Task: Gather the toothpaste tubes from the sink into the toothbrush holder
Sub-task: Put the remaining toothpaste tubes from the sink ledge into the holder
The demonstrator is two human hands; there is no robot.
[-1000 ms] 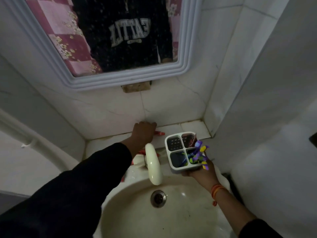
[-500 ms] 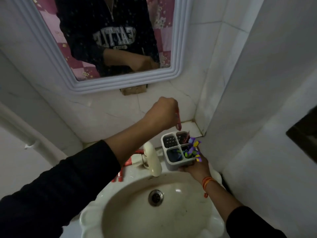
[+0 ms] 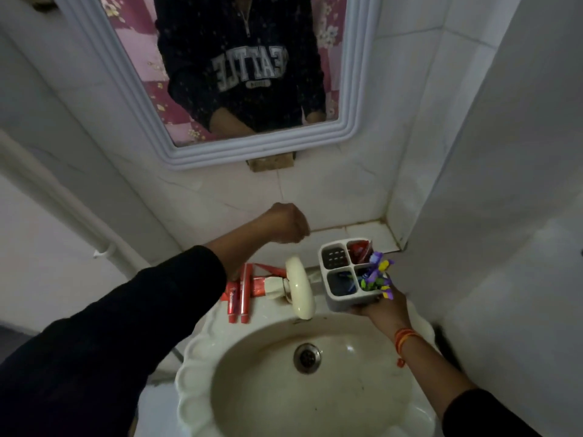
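Note:
My right hand (image 3: 380, 305) holds a white toothbrush holder (image 3: 348, 296) with four compartments above the sink's right rim. A red toothpaste tube (image 3: 359, 251) stands in its far right compartment. Purple and yellow items stick out of the near right one. My left hand (image 3: 285, 225) hovers as a closed fist above and left of the holder, with nothing visible in it. Red toothpaste tubes (image 3: 239, 291) lie on the sink's back rim, left of the tap.
The cream tap (image 3: 299, 288) stands between the tubes and the holder. The sink (image 3: 195, 367) has a metal drain (image 3: 306, 357). A tiled ledge (image 3: 369, 233) runs behind, under a framed mirror (image 3: 176, 143). A wall closes in on the right.
My left hand picked a red tube off the ledge, carried it over the holder and let it go into the far right compartment. The hand has since drawn back left, closed.

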